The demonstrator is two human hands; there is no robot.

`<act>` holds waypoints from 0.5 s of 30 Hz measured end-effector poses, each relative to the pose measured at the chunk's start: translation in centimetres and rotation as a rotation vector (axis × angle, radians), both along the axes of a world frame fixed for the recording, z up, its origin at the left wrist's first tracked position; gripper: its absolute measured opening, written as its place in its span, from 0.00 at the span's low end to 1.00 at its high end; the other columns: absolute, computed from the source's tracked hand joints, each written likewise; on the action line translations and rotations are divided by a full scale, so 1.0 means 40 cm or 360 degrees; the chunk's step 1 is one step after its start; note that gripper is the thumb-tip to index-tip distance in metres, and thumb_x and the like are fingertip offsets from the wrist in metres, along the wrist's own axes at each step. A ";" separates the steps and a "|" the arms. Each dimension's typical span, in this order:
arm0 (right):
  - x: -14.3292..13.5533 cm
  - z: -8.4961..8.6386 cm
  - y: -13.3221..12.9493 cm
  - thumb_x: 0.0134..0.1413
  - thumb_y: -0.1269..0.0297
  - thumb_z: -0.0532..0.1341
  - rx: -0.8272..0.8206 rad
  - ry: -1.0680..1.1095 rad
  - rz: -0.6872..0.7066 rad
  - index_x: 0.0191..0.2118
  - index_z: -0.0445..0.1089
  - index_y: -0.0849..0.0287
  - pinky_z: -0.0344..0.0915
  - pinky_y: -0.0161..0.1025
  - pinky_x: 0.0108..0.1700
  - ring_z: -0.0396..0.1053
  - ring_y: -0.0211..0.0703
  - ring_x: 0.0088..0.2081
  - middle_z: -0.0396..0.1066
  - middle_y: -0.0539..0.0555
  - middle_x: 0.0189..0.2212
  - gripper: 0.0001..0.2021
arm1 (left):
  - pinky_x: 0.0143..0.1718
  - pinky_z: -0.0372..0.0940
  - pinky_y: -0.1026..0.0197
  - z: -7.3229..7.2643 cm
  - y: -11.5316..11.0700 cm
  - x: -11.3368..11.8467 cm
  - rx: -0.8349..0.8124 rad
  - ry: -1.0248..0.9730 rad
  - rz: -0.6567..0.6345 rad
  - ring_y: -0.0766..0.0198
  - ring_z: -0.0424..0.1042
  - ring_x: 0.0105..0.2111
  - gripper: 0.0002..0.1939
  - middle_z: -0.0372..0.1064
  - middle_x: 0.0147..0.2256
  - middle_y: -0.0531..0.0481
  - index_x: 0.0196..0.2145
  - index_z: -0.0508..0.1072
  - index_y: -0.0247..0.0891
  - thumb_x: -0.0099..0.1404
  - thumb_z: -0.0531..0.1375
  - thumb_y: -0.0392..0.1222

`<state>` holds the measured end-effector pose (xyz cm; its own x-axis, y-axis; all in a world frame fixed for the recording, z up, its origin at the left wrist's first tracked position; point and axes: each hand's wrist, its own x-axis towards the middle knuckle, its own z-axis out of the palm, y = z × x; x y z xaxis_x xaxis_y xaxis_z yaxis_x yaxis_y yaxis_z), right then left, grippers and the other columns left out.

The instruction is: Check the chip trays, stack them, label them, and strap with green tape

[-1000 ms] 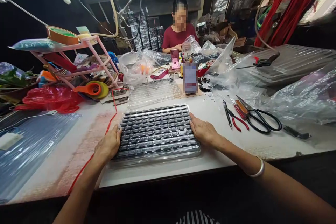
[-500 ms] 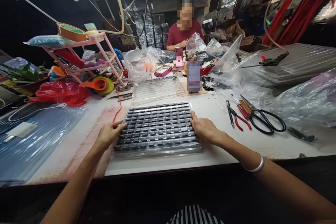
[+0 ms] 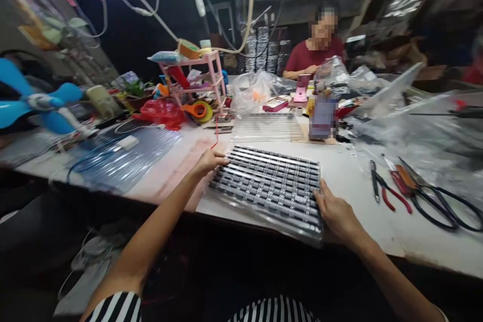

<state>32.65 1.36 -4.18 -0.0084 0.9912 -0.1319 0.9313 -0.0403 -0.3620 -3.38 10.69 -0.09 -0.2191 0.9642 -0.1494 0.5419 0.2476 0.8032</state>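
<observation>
A clear plastic tray (image 3: 266, 186) filled with rows of dark strips sits at the front of the white table, tilted a little, its near right corner reaching the table edge. My left hand (image 3: 210, 162) grips its left side near the far corner, the thumb and fingers closed on the rim. On the opposite side my right hand (image 3: 335, 211) is closed round the right edge, thumb on top; the fingers beneath are hidden. Just behind lies another clear ribbed tray (image 3: 264, 128). A thin red strip (image 3: 216, 133) lies beyond my left hand.
Scissors (image 3: 433, 191), red-handled pliers (image 3: 392, 193) and a black pen-like tool (image 3: 375, 181) lie at right. Clear plastic sheets (image 3: 132, 156) cover the left side, near a blue fan (image 3: 41, 100). A pink rack (image 3: 196, 73) stands behind. Across the table sits a co-worker (image 3: 315, 53).
The view has swung to the left, bringing the fan into sight. The tray, held in both hands, has turned and shifted towards the table's front edge.
</observation>
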 end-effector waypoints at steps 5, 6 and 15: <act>0.084 -0.054 -0.262 0.60 0.45 0.45 0.0131 0.0588 -0.0397 0.66 0.46 0.65 0.64 0.47 0.38 0.71 0.55 0.32 0.71 0.57 0.27 0.36 | 0.24 0.57 0.63 0.006 0.012 0.145 -0.0047 0.0112 -0.0573 0.62 0.66 0.23 0.29 0.72 0.20 0.51 0.37 0.78 0.31 0.38 0.68 0.54; 0.100 -0.057 -0.311 0.58 0.43 0.48 0.0154 0.0682 -0.0530 0.66 0.45 0.62 0.65 0.47 0.38 0.70 0.53 0.31 0.71 0.56 0.30 0.37 | 0.24 0.57 0.63 0.003 0.019 0.183 -0.0043 0.0141 -0.0692 0.61 0.67 0.23 0.31 0.72 0.20 0.51 0.39 0.78 0.31 0.39 0.67 0.55; 0.193 -0.074 -0.495 0.51 0.48 0.62 0.0146 0.2486 -0.0959 0.60 0.53 0.55 0.68 0.38 0.34 0.71 0.45 0.38 0.71 0.56 0.43 0.34 | 0.40 0.67 0.51 -0.042 0.071 0.387 -0.0085 0.0398 -0.1236 0.49 0.74 0.38 0.45 0.77 0.32 0.50 0.54 0.64 0.44 0.41 0.62 0.68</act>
<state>40.38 -18.46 -7.13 0.2917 0.9050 -0.3096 -0.4395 -0.1607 -0.8837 12.08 13.55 -1.77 0.4759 0.8477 -0.2345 0.7361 -0.2380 0.6336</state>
